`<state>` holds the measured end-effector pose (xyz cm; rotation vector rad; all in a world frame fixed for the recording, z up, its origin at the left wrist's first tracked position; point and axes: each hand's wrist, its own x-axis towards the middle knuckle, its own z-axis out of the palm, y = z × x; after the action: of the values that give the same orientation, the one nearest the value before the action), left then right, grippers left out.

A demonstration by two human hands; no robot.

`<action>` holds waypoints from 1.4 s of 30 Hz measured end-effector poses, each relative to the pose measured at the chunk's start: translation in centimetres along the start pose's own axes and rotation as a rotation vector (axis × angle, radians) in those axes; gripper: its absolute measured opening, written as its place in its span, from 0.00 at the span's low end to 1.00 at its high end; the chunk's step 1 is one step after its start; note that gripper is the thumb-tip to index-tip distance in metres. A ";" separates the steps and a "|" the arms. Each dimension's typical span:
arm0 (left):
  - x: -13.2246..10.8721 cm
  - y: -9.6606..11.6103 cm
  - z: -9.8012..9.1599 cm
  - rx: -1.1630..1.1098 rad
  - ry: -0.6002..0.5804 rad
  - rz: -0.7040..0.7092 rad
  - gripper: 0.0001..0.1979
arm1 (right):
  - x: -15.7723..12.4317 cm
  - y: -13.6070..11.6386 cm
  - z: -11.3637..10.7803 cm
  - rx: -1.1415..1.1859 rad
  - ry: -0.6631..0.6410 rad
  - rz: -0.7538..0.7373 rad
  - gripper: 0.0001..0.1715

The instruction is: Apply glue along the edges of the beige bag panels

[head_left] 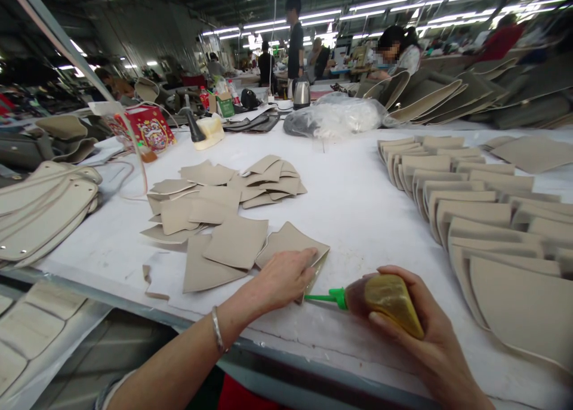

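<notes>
Over table (344,186), left hand (286,276) palm-down; right hand (430,317) holding bottle (387,302) sideways.

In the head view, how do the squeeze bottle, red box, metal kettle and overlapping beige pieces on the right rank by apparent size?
Overlapping beige pieces
Squeeze bottle
Red box
Metal kettle
The kettle stands farther back, so its true rank is unsure.

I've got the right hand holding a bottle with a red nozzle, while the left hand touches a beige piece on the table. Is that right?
Not quite: the nozzle is green, as the head view shows. The right hand does hold the bottle, and the left hand touches a beige piece.
</notes>
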<state>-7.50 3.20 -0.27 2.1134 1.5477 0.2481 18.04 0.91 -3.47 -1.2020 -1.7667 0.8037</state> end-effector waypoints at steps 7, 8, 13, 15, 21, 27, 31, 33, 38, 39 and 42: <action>0.1 -0.3 0.3 0.003 0.005 -0.001 0.21 | 0.4 -0.3 0.2 -0.006 0.078 0.005 0.28; 0.1 -0.4 0.4 0.002 0.005 0.001 0.20 | 0.2 -0.4 0.3 0.030 0.038 0.010 0.28; 0.2 -0.6 0.5 0.002 0.005 0.020 0.20 | 0.8 0.0 0.0 0.028 -0.008 0.027 0.29; 0.2 -0.5 0.5 0.001 0.010 0.023 0.20 | 1.5 0.6 -0.6 -0.025 0.060 0.024 0.29; 0.2 -0.4 0.4 0.009 -0.004 0.024 0.20 | 1.9 0.8 -1.1 -0.002 0.077 0.033 0.31; 0.5 -0.6 0.4 0.006 -0.007 0.022 0.20 | 2.7 1.0 -0.9 0.016 0.088 0.035 0.30; 0.5 -0.6 0.2 -0.009 -0.006 0.026 0.20 | 3.6 1.5 -1.1 -0.044 0.206 0.029 0.34; 0.5 -0.6 0.2 -0.014 -0.004 0.023 0.20 | 3.4 1.4 -1.1 -0.074 0.212 -0.007 0.33; 0.4 -0.4 0.1 -0.011 -0.007 0.019 0.19 | 2.7 1.1 -1.0 -0.050 0.167 0.021 0.32; 0.4 -0.3 0.1 -0.010 -0.008 0.015 0.19 | 2.7 1.1 -0.9 -0.038 0.186 0.024 0.32; 0.5 -0.2 0.1 -0.010 -0.014 0.004 0.19 | 3.0 1.0 -0.8 -0.061 0.252 -0.021 0.32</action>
<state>-7.48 3.65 -0.51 2.1059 1.5317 0.2419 18.59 4.15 -3.10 -1.2637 -1.6034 0.5627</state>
